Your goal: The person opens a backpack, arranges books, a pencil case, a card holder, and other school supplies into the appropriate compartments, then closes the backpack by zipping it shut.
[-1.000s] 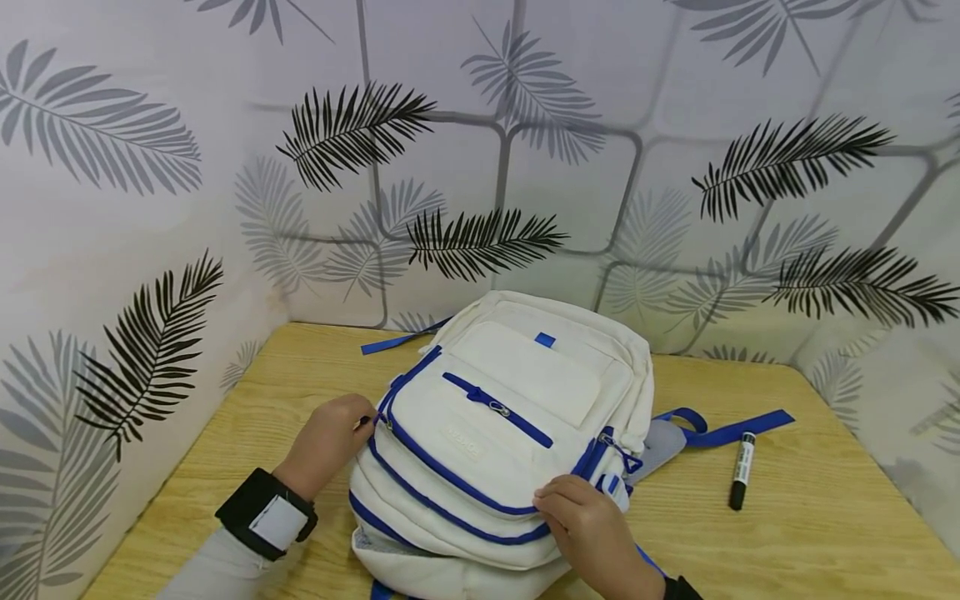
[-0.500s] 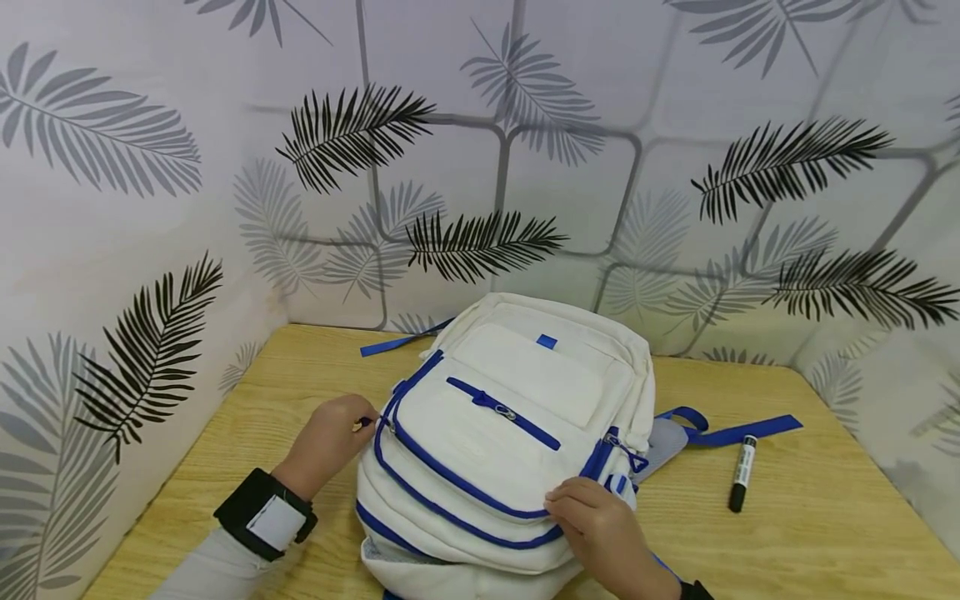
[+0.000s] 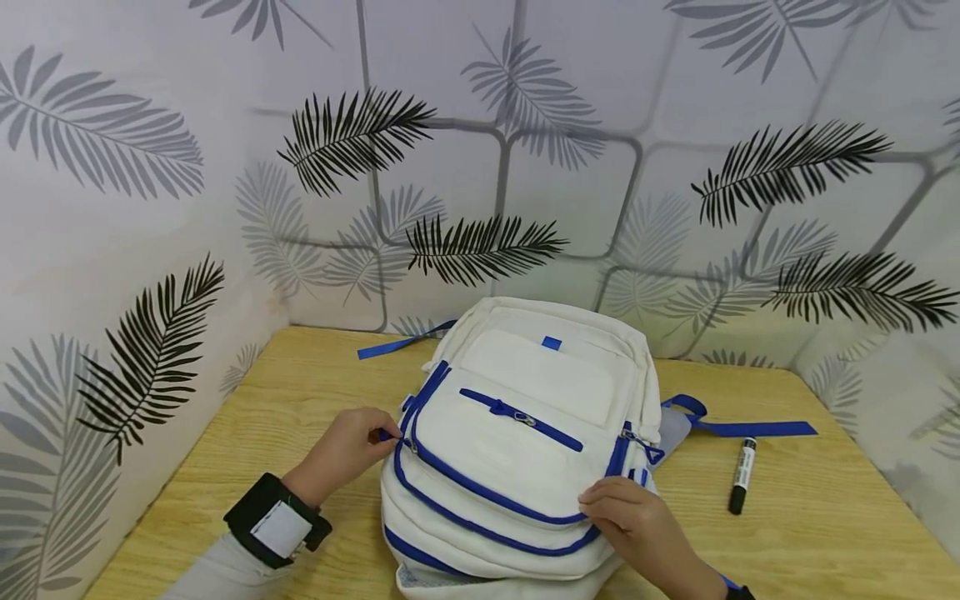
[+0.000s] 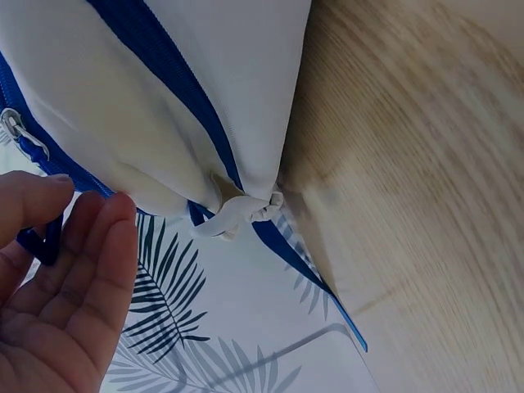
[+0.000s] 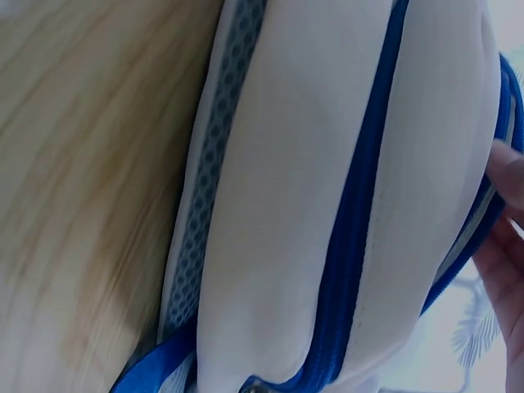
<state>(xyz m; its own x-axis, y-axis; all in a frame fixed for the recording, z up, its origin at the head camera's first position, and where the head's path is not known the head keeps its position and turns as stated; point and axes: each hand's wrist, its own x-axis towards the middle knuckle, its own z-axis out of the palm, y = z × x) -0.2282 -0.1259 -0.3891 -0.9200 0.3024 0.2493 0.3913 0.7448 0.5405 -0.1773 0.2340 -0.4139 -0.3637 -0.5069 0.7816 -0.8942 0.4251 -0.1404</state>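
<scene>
A white backpack (image 3: 540, 375) with blue zippers lies on its back on the wooden table. At its left side my left hand (image 3: 348, 450) pinches the zipper pull of the front pocket; the pull's blue loop (image 4: 51, 241) shows between thumb and fingers in the left wrist view, below the metal slider (image 4: 12, 123). On the opposite side, my right hand (image 3: 641, 521) grips the blue-trimmed edge (image 5: 483, 213) of the front pocket, thumb on one face and fingers on the other. Another zipper pull (image 3: 652, 450) hangs at the pack's right side.
A black and white marker (image 3: 742, 475) lies on the table (image 3: 825, 508) to the right. Blue straps (image 3: 757, 429) trail from the pack's right side, and another strap (image 3: 390, 344) at the back left. Leaf-patterned walls (image 3: 570, 83) stand behind and at the sides.
The backpack has shifted to the right and turned slightly. Both hands have moved right with it, keeping their hold on the zipper pull and the pocket edge.
</scene>
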